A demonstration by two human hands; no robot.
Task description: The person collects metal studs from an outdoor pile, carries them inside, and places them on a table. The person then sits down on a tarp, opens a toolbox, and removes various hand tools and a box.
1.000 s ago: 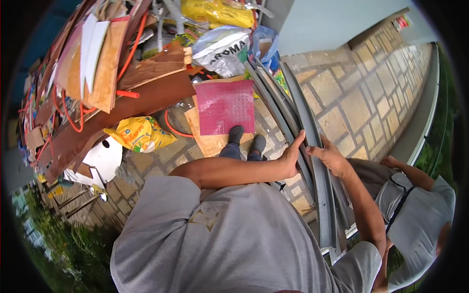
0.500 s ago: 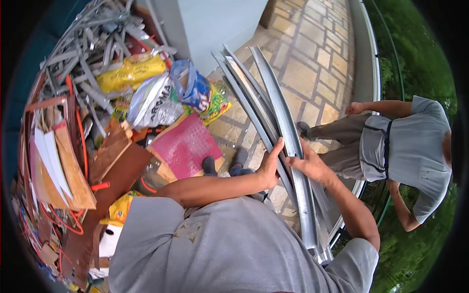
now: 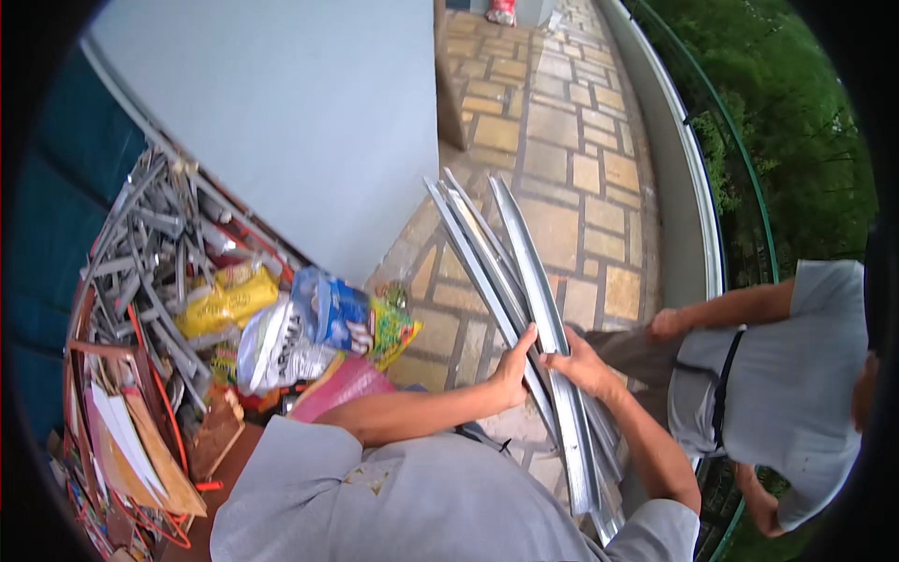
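Observation:
Several long metal channels (image 3: 541,309) are bundled in front of my body, their far ends fanned out over the paving. My left hand (image 3: 514,367) grips the bundle from its left side, thumb up along the metal. On the other side, my right hand (image 3: 582,363) is closed around the right-hand channel, with its thumb across the face. The fingers of both hands are partly hidden under the metal. The near ends of the channels pass down beside my right arm.
At left lies a heap of grey metal scraps (image 3: 154,225), wood boards (image 3: 140,440) and plastic bags (image 3: 281,347) against a pale wall (image 3: 281,112). A co-worker (image 3: 768,384) stands close on my right. Stone paving (image 3: 562,169) runs ahead beside a low wall (image 3: 688,169) and green railing (image 3: 740,140).
My view has tilted up, showing more of the paved path ahead. Both hands keep their hold on the channels. The co-worker appears lower in the view.

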